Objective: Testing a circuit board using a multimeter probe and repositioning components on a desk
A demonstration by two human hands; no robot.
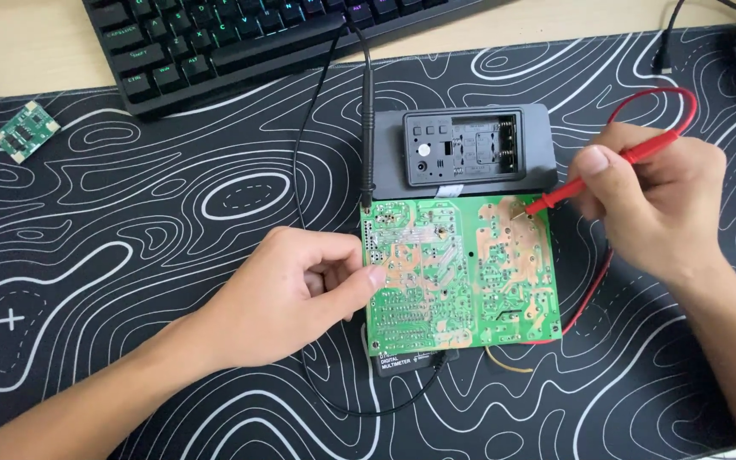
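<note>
The green board [457, 273] lies solder side up near the middle of the patterned mat [129, 255], just below a dark casing [470, 149]. The left hand [287, 294] steadies the board's left edge, thumb pressed on it, fingers curled. The right hand [658, 200] pinches a red probe [598, 175], its tip touching the board's upper right. A black probe [368, 128] rests at the board's top left corner.

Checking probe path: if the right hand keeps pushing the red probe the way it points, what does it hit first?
The right hand aims the red probe down-left; its tip sits at, seemingly touching, the green circuit board near its upper right. The board's solder side comes first, though actual contact is hard to confirm.
</note>
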